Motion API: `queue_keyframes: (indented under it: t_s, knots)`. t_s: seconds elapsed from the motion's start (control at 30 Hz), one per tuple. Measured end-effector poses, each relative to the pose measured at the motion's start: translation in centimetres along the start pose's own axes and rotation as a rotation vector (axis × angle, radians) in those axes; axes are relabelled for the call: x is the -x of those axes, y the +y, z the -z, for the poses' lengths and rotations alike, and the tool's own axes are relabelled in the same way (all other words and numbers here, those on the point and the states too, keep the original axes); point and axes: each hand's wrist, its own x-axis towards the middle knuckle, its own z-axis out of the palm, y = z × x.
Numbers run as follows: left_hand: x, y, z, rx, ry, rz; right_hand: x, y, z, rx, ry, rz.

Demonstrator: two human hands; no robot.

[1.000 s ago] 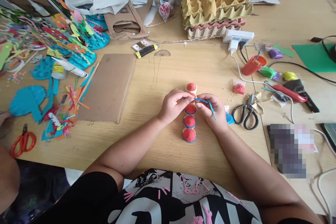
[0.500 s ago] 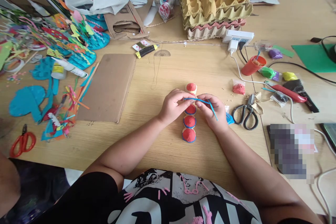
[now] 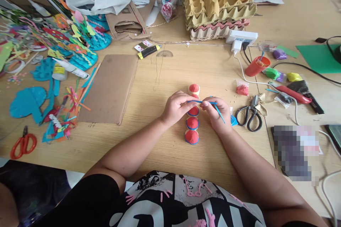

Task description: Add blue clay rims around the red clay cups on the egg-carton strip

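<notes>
My left hand (image 3: pixel 174 109) pinches one end of a thin blue strip (image 3: pixel 211 103) between thumb and fingers. Close beside it, my right hand (image 3: pixel 220 115) holds the same strip, whose loose end bends down over the fingers. Beneath and between the hands runs a row of small pale cups (image 3: pixel 192 136) filled with red domed tops. The nearer cups have blue rims, while the farthest cup (image 3: pixel 194 88) shows a pale rim. My hands partly cover the cups in the middle of the row.
Black-handled scissors (image 3: pixel 249 113) and a blue packet (image 3: pixel 233 120) lie right of my right hand. A cardboard sheet (image 3: pixel 108 88) is at left, near colourful craft pieces. Egg trays (image 3: pixel 218 17), a power strip (image 3: pixel 243 37) with cables and a red cup (image 3: pixel 256 66) stand farther back.
The strip has shifted slightly to the right, and its hanging end sits a little farther right. My right fingers have changed their hold slightly; my left hand is nearly still.
</notes>
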Motion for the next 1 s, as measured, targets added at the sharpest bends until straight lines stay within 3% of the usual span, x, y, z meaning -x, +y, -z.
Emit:
queue_keyframes:
  t_s: [0.47, 0.63, 0.77, 1.0]
  knots:
    - [-0.2, -0.1, 0.3, 0.034, -0.003, 0.001, -0.3, 1.1, -0.2, -0.177, 0.005, -0.102]
    - [-0.1, 0.0, 0.1, 0.088, 0.009, 0.155, -0.4, 0.9, -0.2, -0.126, 0.029, -0.156]
    - [-0.1, -0.3, -0.2, 0.319, 0.0, 0.297, -0.5, 0.9, -0.2, -0.079, 0.029, -0.191]
    - [-0.4, -1.0, -0.2, 0.505, -0.002, 0.39, -0.6, 1.4, 0.0, -0.022, 0.015, -0.202]
